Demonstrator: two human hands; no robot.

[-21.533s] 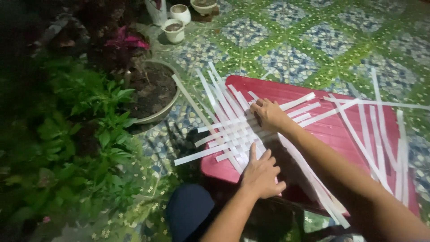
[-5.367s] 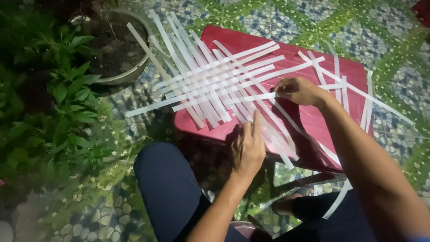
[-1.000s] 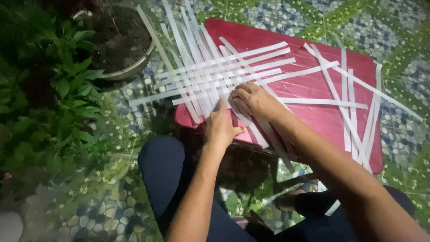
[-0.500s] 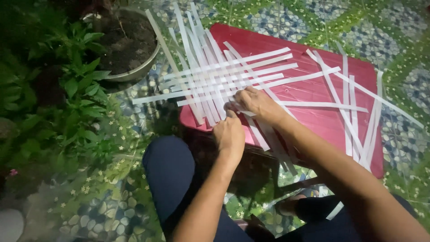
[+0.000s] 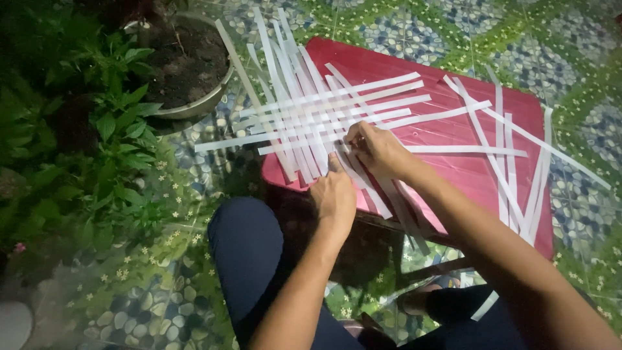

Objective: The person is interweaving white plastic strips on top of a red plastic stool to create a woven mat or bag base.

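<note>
1. Closest to the camera sat the person's legs in dark blue trousers (image 5: 259, 259), bent over a floor (image 5: 570, 39) of green and blue patterned tiles.

2. The left hand (image 5: 334, 194) lay at the near edge of the red table (image 5: 453, 168). Its grip was pressed together and flat, and it held down the near ends of the white strips (image 5: 311, 116). I think this was good, because a flat hand keeps woven strips from sliding.

3. Just past it, the right hand (image 5: 376, 149) had its grip pinching one white strip in the middle of the weave. I could not tell which strip it was, because the fingers hid it.

4. The white strips were on the red table, crossed over and under each other like a mat. Their far ends stuck out past the table's left edge.

5. To do this step well, I think the strip should have been slid slowly, kept flat and pushed snug against the one beside it. A hard pull could have bent it or opened gaps.

6. More loose strips (image 5: 512, 162) lay spread on the right side of the table, well apart from the hands.

7. Farthest away, on the left, stood a round pot of dark soil (image 5: 188, 65) and leafy green plants (image 5: 97, 142).
</note>
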